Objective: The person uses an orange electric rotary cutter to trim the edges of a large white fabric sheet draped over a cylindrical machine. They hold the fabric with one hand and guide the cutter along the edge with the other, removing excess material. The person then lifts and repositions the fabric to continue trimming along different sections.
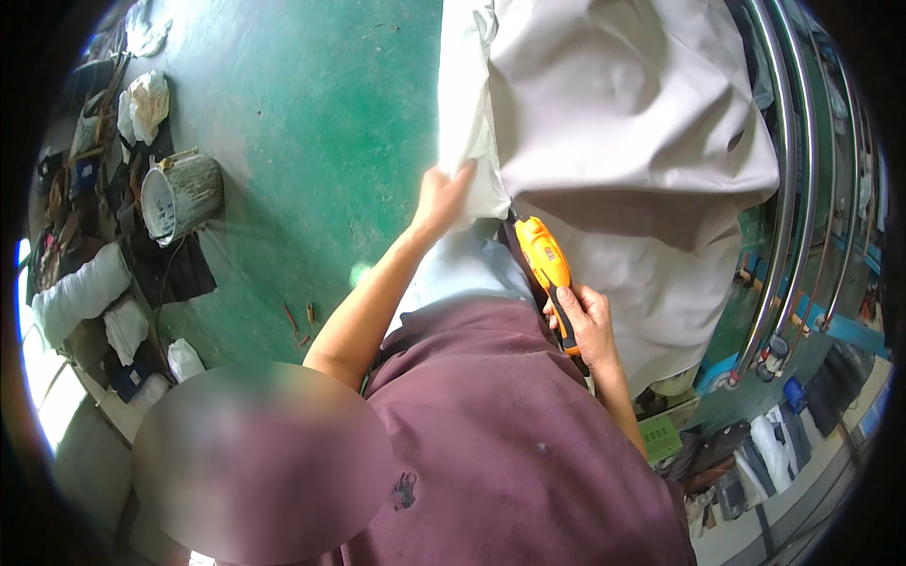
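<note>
A large off-white sheet of smooth, leather-like material (604, 123) drapes in folds in front of me and to the right. My left hand (444, 200) is closed on the sheet's left edge, where a narrow strip is turned over. In my right hand (587, 319) is a yellow-and-black handheld power tool (541, 250), gripped round its black handle. Its dark narrow tip points forward and lies against the sheet's lower corner, just right of my left hand. I cannot make out whether the tip touches or enters the material.
Green floor (293, 123) stretches to the left, with small pliers-like tools (297, 323) lying on it. A stained bucket (179, 196) lies tipped near bags and scraps. Metal rails (807, 141) run along the right side. A green crate (662, 438) sits low at the right.
</note>
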`<state>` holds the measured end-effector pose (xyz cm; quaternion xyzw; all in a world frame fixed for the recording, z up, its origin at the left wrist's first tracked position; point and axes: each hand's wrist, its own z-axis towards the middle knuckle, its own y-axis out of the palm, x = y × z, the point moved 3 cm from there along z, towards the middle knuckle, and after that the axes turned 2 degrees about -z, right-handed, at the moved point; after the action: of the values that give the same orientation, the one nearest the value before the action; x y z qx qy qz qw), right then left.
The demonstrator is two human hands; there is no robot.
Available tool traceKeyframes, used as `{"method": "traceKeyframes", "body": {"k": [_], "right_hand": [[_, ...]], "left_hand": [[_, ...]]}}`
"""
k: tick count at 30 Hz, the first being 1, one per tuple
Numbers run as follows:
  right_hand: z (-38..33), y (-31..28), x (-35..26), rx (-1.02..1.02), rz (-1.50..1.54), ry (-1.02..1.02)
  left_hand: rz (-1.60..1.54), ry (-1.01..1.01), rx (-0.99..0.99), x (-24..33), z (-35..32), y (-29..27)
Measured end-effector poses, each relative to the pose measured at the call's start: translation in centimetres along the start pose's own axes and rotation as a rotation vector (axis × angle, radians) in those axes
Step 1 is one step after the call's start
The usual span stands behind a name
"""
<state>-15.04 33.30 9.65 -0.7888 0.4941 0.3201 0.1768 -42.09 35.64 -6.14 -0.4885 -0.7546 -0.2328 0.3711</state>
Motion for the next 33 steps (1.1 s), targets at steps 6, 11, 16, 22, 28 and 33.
{"method": "traceKeyframes", "body": {"k": [6,11,16,22,28,33], "right_hand": [[0.5,0.7,-1.0,0.001,-0.016,-0.012],[0.6,1.4,-1.1,0.013,0.043,0.017],[0.8,1.6,-0.9,0.014,0.073,0.016],[1.4,2.4,-1.6,0.024,0.163,0.049],[2.6,3.1,-2.4,0.035,0.163,0.095],[4.0,3.4,-2.7,0.041,0.184,0.057]], "left_hand": [[0.018,0.005,-0.018,0.0,0.0,-0.4],[0.004,0.003,-0.013,-0.3,0.1,-0.4],[0.005,0.023,-0.014,-0.1,-0.1,-0.2],[0.013,0.014,-0.022,-0.7,-0.1,-0.4],[-0.002,-0.006,-0.020,-2.1,0.4,-0.6],[-0.020,-0.020,-0.022,-2.6,0.7,-0.8]]}}
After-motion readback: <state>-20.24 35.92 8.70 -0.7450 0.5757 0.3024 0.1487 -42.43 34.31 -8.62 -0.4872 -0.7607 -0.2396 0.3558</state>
